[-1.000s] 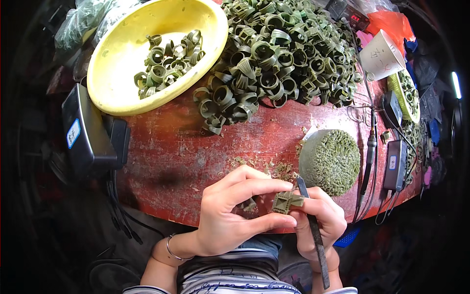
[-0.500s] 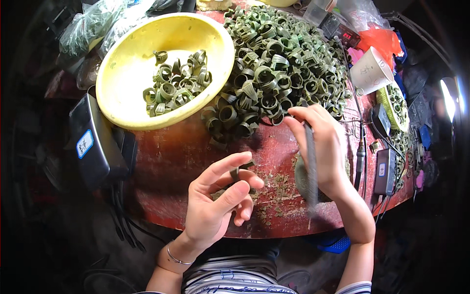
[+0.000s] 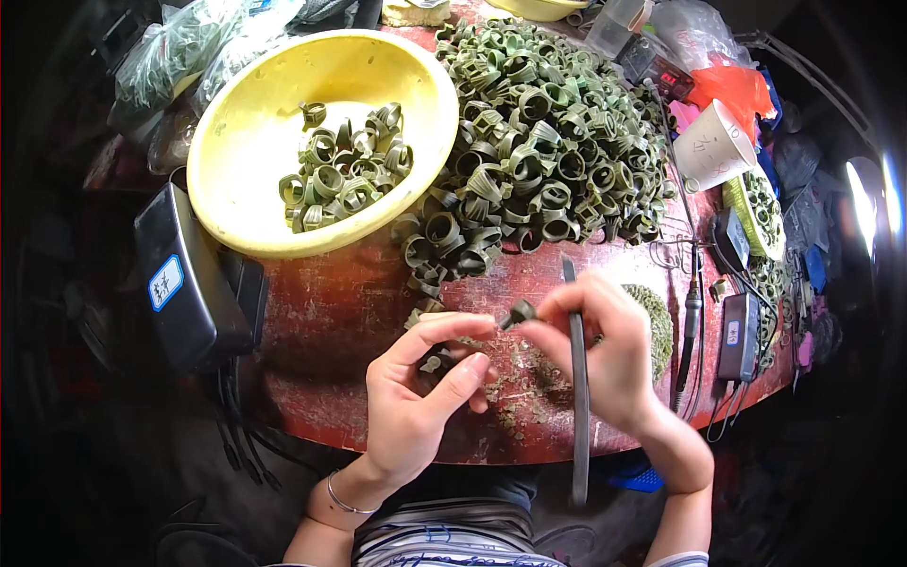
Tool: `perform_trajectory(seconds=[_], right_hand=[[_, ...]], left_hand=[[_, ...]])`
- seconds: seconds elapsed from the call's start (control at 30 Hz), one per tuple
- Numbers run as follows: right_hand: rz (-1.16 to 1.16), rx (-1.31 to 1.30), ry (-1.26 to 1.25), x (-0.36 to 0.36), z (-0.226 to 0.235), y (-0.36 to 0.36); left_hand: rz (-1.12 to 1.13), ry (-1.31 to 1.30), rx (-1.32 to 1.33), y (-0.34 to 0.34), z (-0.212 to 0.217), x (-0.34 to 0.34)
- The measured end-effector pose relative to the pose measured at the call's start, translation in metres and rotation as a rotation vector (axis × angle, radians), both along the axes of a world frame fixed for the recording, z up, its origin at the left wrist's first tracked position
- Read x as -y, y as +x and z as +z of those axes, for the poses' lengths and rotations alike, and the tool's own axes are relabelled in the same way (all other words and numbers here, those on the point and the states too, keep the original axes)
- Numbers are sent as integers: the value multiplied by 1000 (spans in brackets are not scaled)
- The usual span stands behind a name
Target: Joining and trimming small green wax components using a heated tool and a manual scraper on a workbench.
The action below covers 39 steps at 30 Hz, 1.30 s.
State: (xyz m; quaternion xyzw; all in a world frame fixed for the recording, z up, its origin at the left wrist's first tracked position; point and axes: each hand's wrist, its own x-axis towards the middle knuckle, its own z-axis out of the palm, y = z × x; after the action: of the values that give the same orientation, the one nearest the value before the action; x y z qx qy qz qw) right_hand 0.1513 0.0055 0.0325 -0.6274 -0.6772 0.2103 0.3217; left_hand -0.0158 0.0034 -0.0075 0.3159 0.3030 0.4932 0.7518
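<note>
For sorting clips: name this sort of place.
Probably a ring-making workshop: green rings heaped on a scuffed red table, more in a yellow basin, and a slim dark tool in the right hand.

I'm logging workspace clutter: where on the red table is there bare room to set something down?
On the red table, the largest free patch lies between the yellow basin, the large black box and the left hand; a smaller strip runs between the green ring pile and the right hand. Scraps lie between the hands; cables crowd the right.
</note>
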Motion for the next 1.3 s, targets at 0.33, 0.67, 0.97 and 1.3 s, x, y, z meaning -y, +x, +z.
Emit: perform_trajectory(seconds=[0.33, 0.67, 0.97, 1.3], right_hand=[[114, -13, 286, 52, 11, -13], [-233, -578, 103, 88, 4, -13], [-200, -677, 110, 81, -2, -21], [-149, -714, 173, 77, -9, -15]], left_hand=[[-212, 275, -58, 1, 2, 4], [-140, 98, -41, 9, 8, 12], [-281, 48, 126, 5, 3, 11], [-487, -267, 248, 5, 13, 5]])
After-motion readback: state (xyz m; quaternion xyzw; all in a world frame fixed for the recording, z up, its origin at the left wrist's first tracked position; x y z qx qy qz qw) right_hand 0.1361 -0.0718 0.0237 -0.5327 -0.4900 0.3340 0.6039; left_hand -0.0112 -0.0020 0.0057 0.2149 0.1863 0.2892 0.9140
